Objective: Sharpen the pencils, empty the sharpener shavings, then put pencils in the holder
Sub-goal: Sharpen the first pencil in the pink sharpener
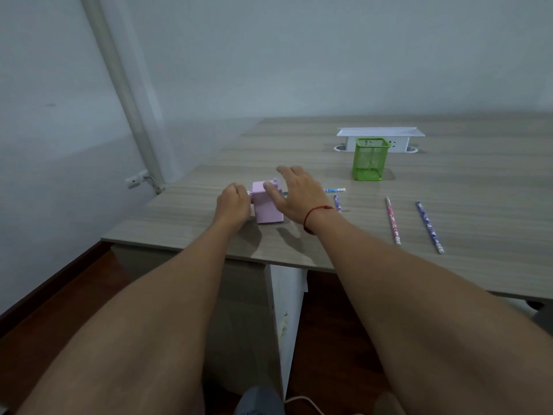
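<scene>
A pink box-shaped pencil sharpener [267,206] stands near the table's left corner. My left hand [233,200] is closed around its crank at the left side. My right hand [294,194] hovers over the sharpener's right side with fingers spread, the thumb touching its top. A blue patterned pencil [335,190] sticks out to the right from behind that hand, its inner end hidden. Another blue pencil [337,203] lies beside my right wrist. A pink pencil [393,220] and a blue pencil [429,227] lie further right. The green mesh holder [369,159] stands behind them.
A white socket box [380,136] with a raised lid sits behind the holder. The wooden table [449,181] ends at its left edge close to the sharpener. Below are a white cabinet panel [285,310] and dark wooden floor.
</scene>
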`<move>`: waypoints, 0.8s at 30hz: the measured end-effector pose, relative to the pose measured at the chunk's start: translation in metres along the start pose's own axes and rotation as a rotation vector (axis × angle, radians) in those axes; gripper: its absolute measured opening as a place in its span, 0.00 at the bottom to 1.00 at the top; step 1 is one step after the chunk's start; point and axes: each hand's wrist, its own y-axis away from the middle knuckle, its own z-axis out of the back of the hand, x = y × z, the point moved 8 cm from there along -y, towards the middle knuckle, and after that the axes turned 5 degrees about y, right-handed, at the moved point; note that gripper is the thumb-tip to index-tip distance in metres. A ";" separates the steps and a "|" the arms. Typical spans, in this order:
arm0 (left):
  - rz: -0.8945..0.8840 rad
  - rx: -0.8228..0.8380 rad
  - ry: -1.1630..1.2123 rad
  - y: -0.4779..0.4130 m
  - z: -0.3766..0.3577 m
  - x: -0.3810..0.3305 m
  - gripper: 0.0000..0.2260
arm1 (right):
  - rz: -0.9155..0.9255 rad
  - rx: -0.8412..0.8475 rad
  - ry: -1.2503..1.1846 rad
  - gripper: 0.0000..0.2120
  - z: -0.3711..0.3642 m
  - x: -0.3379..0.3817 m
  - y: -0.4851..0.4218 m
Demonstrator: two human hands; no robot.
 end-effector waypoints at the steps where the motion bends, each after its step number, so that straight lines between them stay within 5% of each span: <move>1: 0.004 0.041 -0.074 0.002 -0.001 0.005 0.17 | 0.015 0.065 0.000 0.24 -0.006 0.002 0.002; 6: -0.063 0.272 -0.322 0.017 -0.015 0.014 0.14 | 0.084 0.124 0.276 0.28 -0.011 0.009 0.002; 11: -0.149 0.241 -0.409 0.014 -0.011 0.016 0.11 | 0.089 0.213 0.190 0.33 -0.030 0.012 0.002; 24: -0.256 0.167 -0.527 0.009 -0.014 0.018 0.11 | 0.074 0.077 0.371 0.24 -0.043 0.030 0.004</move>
